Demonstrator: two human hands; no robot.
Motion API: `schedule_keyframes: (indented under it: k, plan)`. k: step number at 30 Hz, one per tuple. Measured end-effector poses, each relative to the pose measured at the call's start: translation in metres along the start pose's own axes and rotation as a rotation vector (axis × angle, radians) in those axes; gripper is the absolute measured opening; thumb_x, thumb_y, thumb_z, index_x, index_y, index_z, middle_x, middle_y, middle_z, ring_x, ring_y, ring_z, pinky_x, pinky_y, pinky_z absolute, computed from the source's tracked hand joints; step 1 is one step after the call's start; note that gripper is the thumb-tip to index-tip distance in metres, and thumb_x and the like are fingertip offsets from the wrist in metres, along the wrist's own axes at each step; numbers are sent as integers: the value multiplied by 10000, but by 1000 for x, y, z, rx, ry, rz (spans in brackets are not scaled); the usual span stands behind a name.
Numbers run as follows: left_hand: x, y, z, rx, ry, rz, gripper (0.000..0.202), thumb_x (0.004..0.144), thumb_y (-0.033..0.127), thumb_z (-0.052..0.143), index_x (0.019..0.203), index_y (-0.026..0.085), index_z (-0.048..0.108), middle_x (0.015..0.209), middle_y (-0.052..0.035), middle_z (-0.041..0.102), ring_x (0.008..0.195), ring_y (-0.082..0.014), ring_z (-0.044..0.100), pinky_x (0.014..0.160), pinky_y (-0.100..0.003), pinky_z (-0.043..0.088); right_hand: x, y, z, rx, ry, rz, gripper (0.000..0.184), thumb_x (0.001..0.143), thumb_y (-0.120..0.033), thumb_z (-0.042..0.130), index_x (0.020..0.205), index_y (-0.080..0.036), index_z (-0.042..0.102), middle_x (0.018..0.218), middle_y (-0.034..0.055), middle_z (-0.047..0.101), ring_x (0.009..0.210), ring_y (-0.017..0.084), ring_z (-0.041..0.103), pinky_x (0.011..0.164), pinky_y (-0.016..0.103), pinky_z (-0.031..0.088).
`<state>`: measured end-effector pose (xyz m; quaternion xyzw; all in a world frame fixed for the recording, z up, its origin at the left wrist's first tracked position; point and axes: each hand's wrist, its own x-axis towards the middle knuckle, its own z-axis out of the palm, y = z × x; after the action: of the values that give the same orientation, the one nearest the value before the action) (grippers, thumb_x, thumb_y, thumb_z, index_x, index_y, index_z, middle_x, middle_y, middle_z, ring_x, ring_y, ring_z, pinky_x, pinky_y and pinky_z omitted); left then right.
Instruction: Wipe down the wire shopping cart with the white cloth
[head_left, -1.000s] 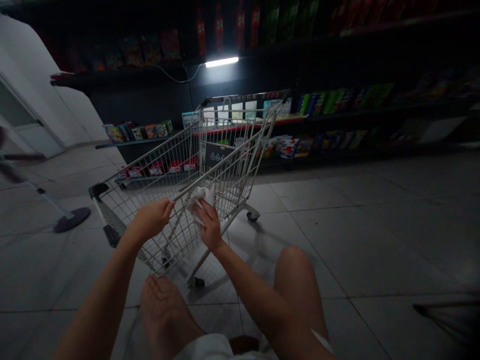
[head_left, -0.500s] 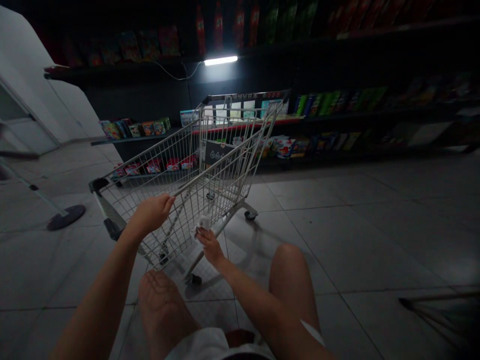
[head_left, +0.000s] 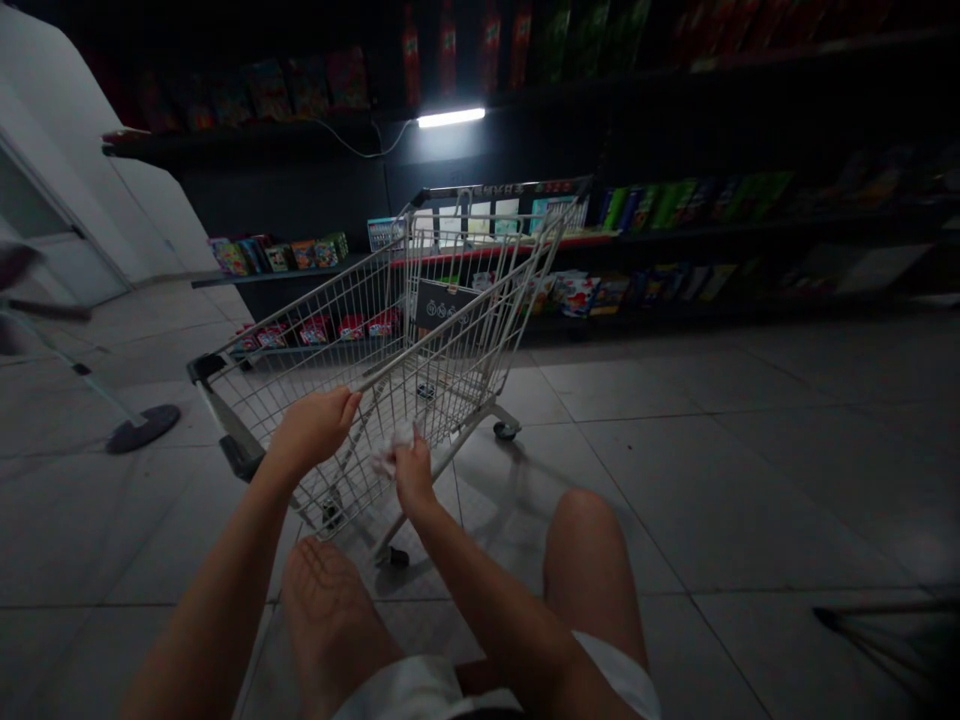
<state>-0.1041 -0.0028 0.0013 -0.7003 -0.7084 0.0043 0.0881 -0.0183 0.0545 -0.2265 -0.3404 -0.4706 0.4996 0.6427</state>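
A metal wire shopping cart (head_left: pixel 480 322) stands in front of me, its handle end toward the shelves. My left hand (head_left: pixel 315 428) is closed around the top rim of the cart's near side. Lower and to the right, my right hand (head_left: pixel 412 468) grips a crumpled white cloth (head_left: pixel 396 446) against the wire mesh of that same side. Its fingers are partly hidden by the back of the hand and the cloth. Inside the cart the wire basket shows bare mesh, with a dark panel (head_left: pixel 442 306) at the child-seat end.
Dark store shelves (head_left: pixel 292 190) with boxes and bottles run behind the cart, lit by a tube lamp (head_left: pixel 451 118). A stand with a round base (head_left: pixel 144 428) is at left. Dark thin legs of an object (head_left: pixel 862 612) show at lower right. My knees flank the cart's near wheel.
My right hand has turned and moved slightly up and left along the mesh with the cloth. My left hand keeps its hold on the rim. The whole view has shifted a little.
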Motion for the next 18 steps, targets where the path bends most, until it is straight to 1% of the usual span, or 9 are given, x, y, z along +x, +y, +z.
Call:
schedule_keyframes:
  k: [2,3,5,6,8,11,13,15,18]
  plan:
    - [-1,0,1,-6,5,10,518,997,472,160,942,199,597,854,-87,735,832,-246,681,674,-319,405,24,-43,-3,-197,70,-200,571,822,-144,435,1390,-194,469,1076,72,600,1010,172,613,927,352,560]
    - [-1,0,1,-10,8,15,522,995,479,157,939,200,595,853,-86,733,828,-248,680,667,-319,400,35,-61,-6,-308,88,-317,604,810,-126,436,1410,-191,455,1186,100,569,1136,197,570,1023,390,509]
    - [-1,0,1,-13,11,16,521,993,486,159,935,203,592,846,-83,729,818,-248,677,654,-318,388,52,-78,-14,-522,73,-502,667,797,-98,442,1457,-191,409,1354,133,475,1309,236,453,1140,438,402]
    - [-1,0,1,-11,11,16,517,993,486,161,933,204,592,841,-82,728,815,-248,676,647,-317,383,56,-76,-18,-618,47,-561,690,795,-92,450,1475,-187,387,1404,144,432,1352,251,408,1165,453,368]
    - [-2,0,0,-14,4,18,505,993,479,171,927,205,590,832,-82,724,808,-247,674,643,-316,376,55,-55,-26,-780,-22,-609,718,789,-90,477,1493,-167,361,1445,163,385,1374,278,375,1170,478,356]
    - [-2,0,0,-25,-4,19,483,990,467,183,921,206,583,828,-83,721,803,-248,670,646,-316,374,35,-7,-42,-915,-132,-586,753,763,-82,507,1499,-127,352,1437,193,389,1368,308,376,1137,503,393]
    - [-2,-1,0,-27,-8,12,480,988,469,182,918,209,579,826,-83,720,808,-252,670,650,-318,374,21,8,-55,-926,-185,-561,749,736,-62,503,1476,-107,397,1382,203,448,1328,299,426,1099,475,446]
    - [-2,-1,0,-29,-7,6,478,986,473,182,918,212,576,818,-81,719,811,-255,670,656,-318,377,14,-2,-66,-884,-206,-568,705,733,-49,480,1434,-121,471,1306,183,521,1257,263,498,1063,421,490]
    - [-3,-1,-1,-26,-5,9,465,983,470,191,928,213,573,793,-75,717,785,-249,668,656,-314,378,24,-52,-67,-809,-126,-675,629,797,-69,450,1414,-176,505,1310,136,545,1257,220,509,1101,385,461]
